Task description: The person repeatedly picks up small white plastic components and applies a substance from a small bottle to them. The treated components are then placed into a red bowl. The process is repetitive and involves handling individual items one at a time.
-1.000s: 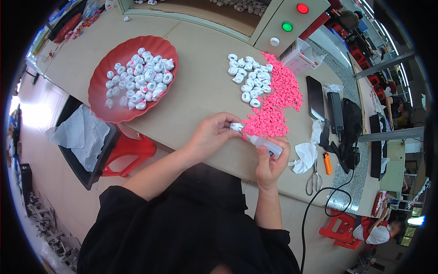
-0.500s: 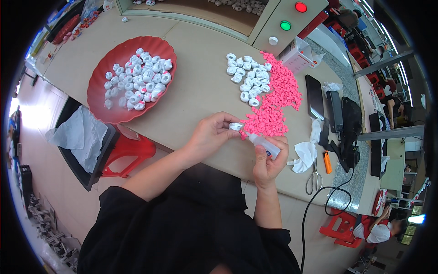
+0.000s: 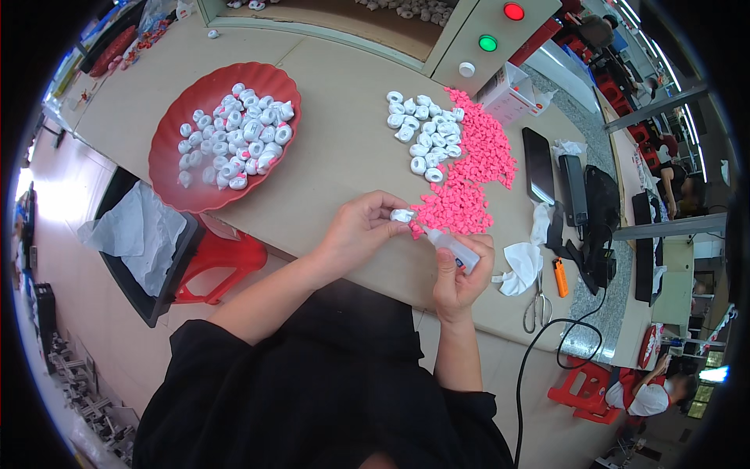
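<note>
White piece (image 3: 401,215), small and rounded, is over the near part of the table (image 3: 336,117), clamped between the thumb and fingers of the left hand (image 3: 356,233). The right hand (image 3: 461,281) has its thumb and fingers wrapped around a pale squeeze bottle (image 3: 462,252), tilted so that its nozzle points far and left. The nozzle tip is just beside the white piece; I cannot tell whether they touch.

A long heap of pink bits (image 3: 461,205) spreads from just beyond the hands toward the far right. Along its left side lies a group of similar white pieces (image 3: 426,133). Farther left, a red bowl (image 3: 168,129) with a wavy rim holds many more, some showing pink. To the right of the heap is a dark phone (image 3: 537,166); nearer are a crumpled tissue (image 3: 521,268), scissors (image 3: 537,311) and an orange tool (image 3: 561,279). A white box (image 3: 506,95) stands at the far right.
</note>
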Available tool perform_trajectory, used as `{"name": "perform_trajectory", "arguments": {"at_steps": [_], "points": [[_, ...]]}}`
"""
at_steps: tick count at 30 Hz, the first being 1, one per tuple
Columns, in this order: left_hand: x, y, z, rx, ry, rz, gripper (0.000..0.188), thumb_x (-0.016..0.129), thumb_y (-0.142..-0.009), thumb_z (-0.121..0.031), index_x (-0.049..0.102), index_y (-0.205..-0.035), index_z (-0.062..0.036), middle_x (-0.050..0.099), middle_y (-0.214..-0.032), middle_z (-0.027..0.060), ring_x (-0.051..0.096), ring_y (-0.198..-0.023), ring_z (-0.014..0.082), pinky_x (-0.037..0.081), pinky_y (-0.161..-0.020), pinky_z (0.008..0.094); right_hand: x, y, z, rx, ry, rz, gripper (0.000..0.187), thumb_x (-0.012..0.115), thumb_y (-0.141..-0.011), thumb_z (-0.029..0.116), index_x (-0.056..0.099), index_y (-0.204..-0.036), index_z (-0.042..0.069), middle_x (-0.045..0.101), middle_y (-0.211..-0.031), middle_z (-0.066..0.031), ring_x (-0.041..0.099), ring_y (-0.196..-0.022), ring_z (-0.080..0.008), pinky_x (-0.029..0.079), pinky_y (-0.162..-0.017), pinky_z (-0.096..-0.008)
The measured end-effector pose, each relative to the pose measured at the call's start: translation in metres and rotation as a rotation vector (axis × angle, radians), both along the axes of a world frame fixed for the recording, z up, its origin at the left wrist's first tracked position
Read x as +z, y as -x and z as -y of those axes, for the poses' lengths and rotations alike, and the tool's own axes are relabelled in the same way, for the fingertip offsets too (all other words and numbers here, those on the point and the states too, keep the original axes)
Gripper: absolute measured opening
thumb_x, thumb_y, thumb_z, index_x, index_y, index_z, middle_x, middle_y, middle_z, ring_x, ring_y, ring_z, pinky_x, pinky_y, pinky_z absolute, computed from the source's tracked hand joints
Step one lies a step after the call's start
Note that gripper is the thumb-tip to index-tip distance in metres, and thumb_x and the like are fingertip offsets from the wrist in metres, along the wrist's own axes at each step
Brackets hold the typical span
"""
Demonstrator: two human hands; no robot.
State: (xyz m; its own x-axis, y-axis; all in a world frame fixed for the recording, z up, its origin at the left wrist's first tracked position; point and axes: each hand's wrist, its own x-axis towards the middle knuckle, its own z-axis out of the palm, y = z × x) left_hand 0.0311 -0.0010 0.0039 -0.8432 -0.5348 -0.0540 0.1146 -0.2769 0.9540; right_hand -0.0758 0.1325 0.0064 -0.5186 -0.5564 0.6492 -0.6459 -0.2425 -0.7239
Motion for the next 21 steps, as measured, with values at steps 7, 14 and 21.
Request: {"name": "perform_trajectory", "arguments": {"at_steps": [7, 14, 21], "points": [[0.0007, 0.0001, 0.0004, 0.000, -0.013, -0.001, 0.023, 0.055, -0.081, 0.006, 0.050, -0.103, 0.0043, 0.056, -0.097, 0.0078, 0.056, -0.089, 0.0112, 0.047, -0.080, 0.0233, 0.0017, 0.0005, -0.0004, 0.000, -0.011, 0.025, 0.023, 0.060, -0.081, 0.009, 0.046, -0.096, -0.001, 0.045, -0.086, -0.0079, 0.042, -0.072, -0.0120, 0.035, -0.060, -0.0210], [0.0001, 0.0000, 0.0002, 0.000, 0.015, -0.020, 0.023, 0.055, -0.081, 0.007, 0.050, -0.103, 0.0040, 0.055, -0.098, 0.0073, 0.055, -0.091, 0.0113, 0.047, -0.081, 0.0240, 0.0021, 0.0002, -0.0023, -0.002, -0.031, 0.111, 0.022, 0.060, -0.082, 0.010, 0.046, -0.096, 0.000, 0.042, -0.084, -0.0056, 0.040, -0.069, -0.0099, 0.033, -0.058, -0.0196], [0.0011, -0.0001, 0.0004, -0.004, 0.027, -0.006, 0.023, 0.055, -0.081, 0.007, 0.050, -0.103, 0.0042, 0.054, -0.100, 0.0077, 0.055, -0.091, 0.0111, 0.047, -0.082, 0.0235, 0.0022, 0.0006, -0.0024, 0.016, -0.026, 0.112, 0.021, 0.060, -0.082, 0.009, 0.046, -0.096, 0.000, 0.042, -0.084, -0.0056, 0.040, -0.068, -0.0094, 0.033, -0.059, -0.0196]]}}
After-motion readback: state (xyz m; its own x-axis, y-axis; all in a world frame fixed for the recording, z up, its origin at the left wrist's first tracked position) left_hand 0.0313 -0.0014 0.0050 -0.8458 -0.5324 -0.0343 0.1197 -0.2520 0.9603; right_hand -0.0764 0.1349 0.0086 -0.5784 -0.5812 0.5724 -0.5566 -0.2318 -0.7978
